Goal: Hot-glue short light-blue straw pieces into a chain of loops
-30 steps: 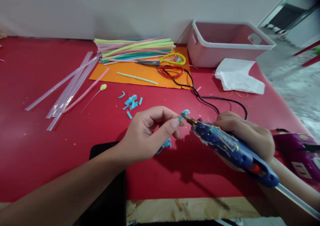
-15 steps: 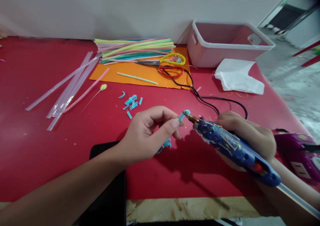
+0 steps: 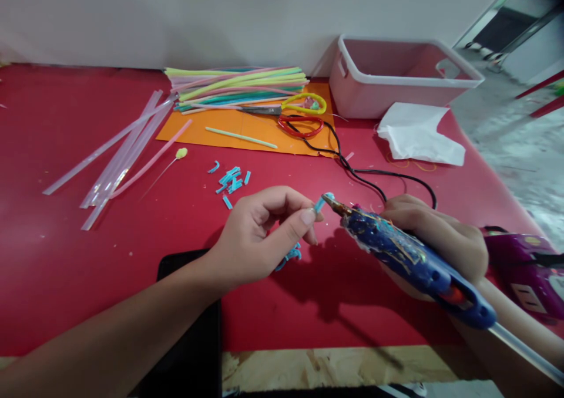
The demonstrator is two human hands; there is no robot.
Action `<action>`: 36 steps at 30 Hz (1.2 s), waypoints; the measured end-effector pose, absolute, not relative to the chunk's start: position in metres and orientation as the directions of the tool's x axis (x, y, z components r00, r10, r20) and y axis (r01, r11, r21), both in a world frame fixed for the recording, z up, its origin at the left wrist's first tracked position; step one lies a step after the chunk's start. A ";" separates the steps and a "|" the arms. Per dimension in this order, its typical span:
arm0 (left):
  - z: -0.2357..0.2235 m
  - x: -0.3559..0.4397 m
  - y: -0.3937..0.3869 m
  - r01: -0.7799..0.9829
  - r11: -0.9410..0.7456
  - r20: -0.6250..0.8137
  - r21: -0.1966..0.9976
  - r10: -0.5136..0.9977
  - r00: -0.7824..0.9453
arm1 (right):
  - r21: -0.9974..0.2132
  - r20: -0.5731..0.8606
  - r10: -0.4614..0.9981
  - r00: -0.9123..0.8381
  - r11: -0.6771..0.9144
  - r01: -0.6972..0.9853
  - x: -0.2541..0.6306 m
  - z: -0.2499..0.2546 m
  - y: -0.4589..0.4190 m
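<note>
Between thumb and fingertips, my left hand pinches a short blue pipe cleaner piece that points up and right. My right hand is wrapped round a blue, glue-smeared hot glue gun. Its metal nozzle meets the upper end of the blue piece, and a clear glue stick runs out of its back. Several cut blue pieces lie on the red tabletop beyond my left hand. Another small blue cluster shows just beneath that hand, partly hidden by it.
Behind lie a pipe cleaner bundle and scissors on orange paper. Clear glue sticks are at the left. A pink bin, white paper, black cord and purple power box stand right; a black flat object lies near front.
The glue gun has shifted slightly to the right, its nozzle moving along to the upper tip of the blue piece. My left hand has stayed almost still.
</note>
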State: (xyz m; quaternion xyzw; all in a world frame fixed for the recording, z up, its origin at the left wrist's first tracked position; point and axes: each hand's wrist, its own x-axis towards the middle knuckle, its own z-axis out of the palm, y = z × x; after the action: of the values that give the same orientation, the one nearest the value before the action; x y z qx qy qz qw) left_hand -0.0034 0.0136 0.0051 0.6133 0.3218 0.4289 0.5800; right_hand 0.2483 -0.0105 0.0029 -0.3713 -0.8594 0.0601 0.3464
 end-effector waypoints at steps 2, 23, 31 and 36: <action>0.005 -0.003 0.014 -0.106 -0.116 0.151 0.988 0.891 0.427 | -0.359 0.553 0.681 -0.480 0.715 0.600 0.249 0.003 -0.011; 0.006 -0.003 0.014 -0.111 -0.128 0.163 0.986 0.889 0.429 | -0.374 0.572 0.647 -0.504 0.753 0.541 0.247 0.004 -0.009; 0.003 -0.005 0.013 -0.121 -0.090 0.134 0.989 0.891 0.433 | -0.397 0.622 0.634 -0.459 0.761 0.513 0.248 0.001 -0.011; 0.004 -0.005 0.013 -0.098 -0.105 0.137 0.990 0.893 0.428 | -0.358 0.587 0.669 -0.455 0.719 0.595 0.247 0.003 -0.011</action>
State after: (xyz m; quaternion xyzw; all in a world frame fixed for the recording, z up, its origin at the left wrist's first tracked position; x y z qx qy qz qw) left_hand -0.0049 0.0128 0.0041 0.6107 0.3256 0.4239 0.5842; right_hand 0.2474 -0.0113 0.0025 -0.3712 -0.8515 0.0505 0.3670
